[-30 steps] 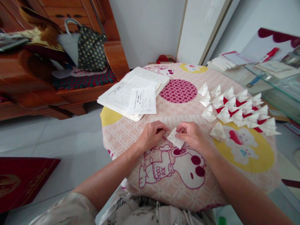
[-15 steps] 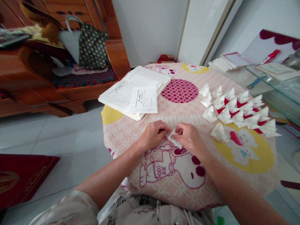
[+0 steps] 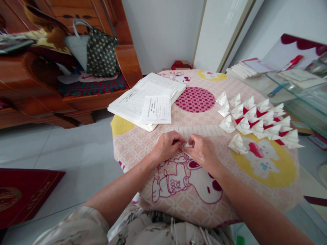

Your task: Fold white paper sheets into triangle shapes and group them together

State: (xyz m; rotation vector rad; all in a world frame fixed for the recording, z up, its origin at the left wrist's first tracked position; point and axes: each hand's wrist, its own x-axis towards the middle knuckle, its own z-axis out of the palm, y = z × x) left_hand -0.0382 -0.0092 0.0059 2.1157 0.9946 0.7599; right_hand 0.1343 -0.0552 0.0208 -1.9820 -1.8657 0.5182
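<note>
A small folded piece of white paper [image 3: 188,144] is between my two hands, low over the tablecloth, mostly covered by my fingers. My left hand [image 3: 167,145] pinches its left end with thumb and forefinger. From the right, my right hand [image 3: 201,148] has closed its thumb and fingers on the same paper. Several folded paper boats [image 3: 251,112], white with pointed tips, stand in rows to the right. One more folded paper boat [image 3: 238,144] sits apart, nearest my right hand.
A stack of printed sheets [image 3: 127,107] lies at the table's far left, with a smaller printed slip [image 3: 156,109] on top. Past the right edge is a glass shelf [image 3: 301,98] holding papers and a red pen. A wooden bench [image 3: 99,98] with a bag [image 3: 100,52] stands left.
My right hand has moved slightly left, towards my left hand, and now covers more of the folded paper. My left hand stays in nearly the same place.
</note>
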